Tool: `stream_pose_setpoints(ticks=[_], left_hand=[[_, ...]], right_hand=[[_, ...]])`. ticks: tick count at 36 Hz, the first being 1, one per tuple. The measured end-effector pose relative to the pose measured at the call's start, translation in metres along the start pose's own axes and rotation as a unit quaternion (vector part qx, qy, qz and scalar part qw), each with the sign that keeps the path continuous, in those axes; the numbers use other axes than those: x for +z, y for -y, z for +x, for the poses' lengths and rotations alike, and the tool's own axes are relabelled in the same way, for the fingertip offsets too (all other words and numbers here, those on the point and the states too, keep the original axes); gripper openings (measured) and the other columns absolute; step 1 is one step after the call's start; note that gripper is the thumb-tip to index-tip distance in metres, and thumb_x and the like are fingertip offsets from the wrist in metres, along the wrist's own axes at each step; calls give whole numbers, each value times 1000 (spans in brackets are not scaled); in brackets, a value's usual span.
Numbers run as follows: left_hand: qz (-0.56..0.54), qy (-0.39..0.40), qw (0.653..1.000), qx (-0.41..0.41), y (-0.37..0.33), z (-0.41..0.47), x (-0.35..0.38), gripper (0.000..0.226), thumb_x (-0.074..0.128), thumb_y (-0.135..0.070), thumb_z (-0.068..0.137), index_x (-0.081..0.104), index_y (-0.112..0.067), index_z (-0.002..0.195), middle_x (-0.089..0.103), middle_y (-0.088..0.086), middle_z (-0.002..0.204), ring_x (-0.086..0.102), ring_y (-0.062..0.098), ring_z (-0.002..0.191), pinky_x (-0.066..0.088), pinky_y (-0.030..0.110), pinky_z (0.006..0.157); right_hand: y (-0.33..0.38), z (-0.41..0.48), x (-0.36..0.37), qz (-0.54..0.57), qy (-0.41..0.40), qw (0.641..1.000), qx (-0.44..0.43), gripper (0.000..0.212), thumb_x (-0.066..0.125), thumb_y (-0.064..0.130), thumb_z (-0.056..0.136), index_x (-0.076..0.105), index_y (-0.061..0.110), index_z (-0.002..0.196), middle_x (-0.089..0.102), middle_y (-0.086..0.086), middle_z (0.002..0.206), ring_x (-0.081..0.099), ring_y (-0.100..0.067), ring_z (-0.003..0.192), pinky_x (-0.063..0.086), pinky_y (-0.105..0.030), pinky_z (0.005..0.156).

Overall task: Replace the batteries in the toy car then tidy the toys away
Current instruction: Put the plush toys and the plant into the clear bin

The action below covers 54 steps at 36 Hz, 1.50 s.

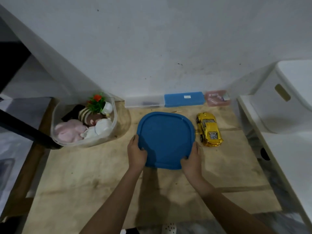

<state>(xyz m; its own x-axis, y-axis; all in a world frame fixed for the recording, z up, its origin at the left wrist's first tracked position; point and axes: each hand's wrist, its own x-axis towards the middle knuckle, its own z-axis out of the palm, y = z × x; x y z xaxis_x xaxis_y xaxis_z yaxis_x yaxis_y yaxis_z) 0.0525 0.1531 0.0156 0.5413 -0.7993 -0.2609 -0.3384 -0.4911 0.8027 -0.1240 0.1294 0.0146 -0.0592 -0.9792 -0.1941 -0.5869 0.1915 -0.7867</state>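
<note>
Both hands grip a blue lid by its near corners: left hand on the near-left edge, right hand on the near-right edge, fingers curled over the rim. Lid is tilted, near edge raised, shadow beneath it on the brown paper sheet covering the floor; cannot tell whether the far edge touches the sheet.

Gold toy car stands on its wheels just right of the lid, close to the right hand but not held. No batteries or screwdriver visible w/ certainty. Clear tub sits to the left, open, w/ soft toys and a small plastic plant inside. Along the wall: a clear-and-blue case and a small pink box, contents too blurred to read.

Assessment: step in hand appears to be handling the tub lid, either just taken off or about to go on. Car is outside the tub, so tidying is not complete; battery status cannot be judged, as the underside is hidden.

Next move, as judged: if batteries are done, set lid aside, put car in tub, then seat lid square over the rim and press corners. If not, park lid clear of the work area and turn the car over
</note>
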Motion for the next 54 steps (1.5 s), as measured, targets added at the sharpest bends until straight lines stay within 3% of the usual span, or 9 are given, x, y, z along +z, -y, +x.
stream_pose_setpoints(ticks=[6, 14, 23, 31, 34, 38, 42, 51, 54], left_hand=[[-42, -65, 997, 24, -12, 1, -37, 69, 41, 19, 82, 32, -8, 145, 36, 2, 147, 44, 0, 111, 33, 1, 80], [-38, -168, 984, 52, -14, 16, -126, 65, 41, 16, 85, 32, -8, 146, 29, 4, 154, 25, 20, 142, 27, 28, 113], [-1, -210, 978, 4, 36, 45, -206, 72, 41, 13, 83, 25, -12, 149, 29, 7, 152, 38, 33, 131, 44, 51, 101], [51, -146, 987, -34, 65, 67, -210, 77, 37, 15, 84, 9, -10, 151, 8, 6, 158, 12, 25, 145, 22, 28, 112], [50, -142, 988, -45, 69, 75, -208, 77, 37, 15, 85, 6, -10, 151, 3, 6, 159, 7, 24, 146, 19, 31, 116], [35, -167, 984, -49, 73, 79, -209, 70, 39, 11, 88, 16, -9, 150, 13, 8, 156, 31, 32, 137, 32, 44, 112], [41, -171, 984, -36, 71, 81, -212, 61, 41, 5, 92, 21, -7, 148, 21, 11, 152, 31, 28, 137, 29, 40, 114], [16, -199, 980, -26, 67, 83, -210, 68, 41, 16, 87, 23, -7, 148, 25, 12, 150, 37, 27, 132, 31, 30, 112], [4, -205, 979, -17, 68, 80, -209, 72, 41, 20, 84, 22, -6, 148, 24, 11, 151, 32, 25, 136, 25, 25, 111]], right_hand=[[35, -4, 6, 64, -19, 997, -47, 71, 50, -12, 75, 33, 10, 140, 43, -7, 131, 41, -19, 120, 40, -25, 93], [129, 8, 40, 106, 56, 985, -123, 71, 46, -11, 81, 27, 14, 144, 36, 3, 141, 39, -15, 125, 40, -25, 95], [189, 14, 124, 79, 219, 961, -152, 54, 46, -14, 76, 44, 11, 125, 50, -9, 119, 52, -15, 92, 42, -16, 65], [198, 11, 165, -81, 235, 952, -181, 63, 35, 17, 99, -5, 13, 148, -5, 3, 158, 25, -22, 138, 32, -28, 104], [201, 16, 171, -79, 205, 958, -181, 60, 40, 15, 97, 9, 9, 148, 14, -4, 155, 32, -22, 134, 34, -28, 103], [204, 24, 173, -80, 142, 973, -164, 26, 46, 4, 89, 42, 4, 115, 43, -15, 117, 46, -20, 84, 42, -32, 67], [207, 25, 171, -103, 133, 972, -167, 17, 49, 2, 85, 36, 9, 94, 42, -13, 103, 37, -9, 63, 26, -20, 47], [216, 17, 156, -135, 136, 959, -208, 34, 46, 11, 90, 41, 6, 124, 48, -7, 115, 46, -12, 85, 36, -9, 51], [218, 12, 158, -134, 105, 961, -216, 42, 45, 11, 90, 38, 8, 131, 49, -5, 120, 50, -17, 97, 34, -17, 68]])
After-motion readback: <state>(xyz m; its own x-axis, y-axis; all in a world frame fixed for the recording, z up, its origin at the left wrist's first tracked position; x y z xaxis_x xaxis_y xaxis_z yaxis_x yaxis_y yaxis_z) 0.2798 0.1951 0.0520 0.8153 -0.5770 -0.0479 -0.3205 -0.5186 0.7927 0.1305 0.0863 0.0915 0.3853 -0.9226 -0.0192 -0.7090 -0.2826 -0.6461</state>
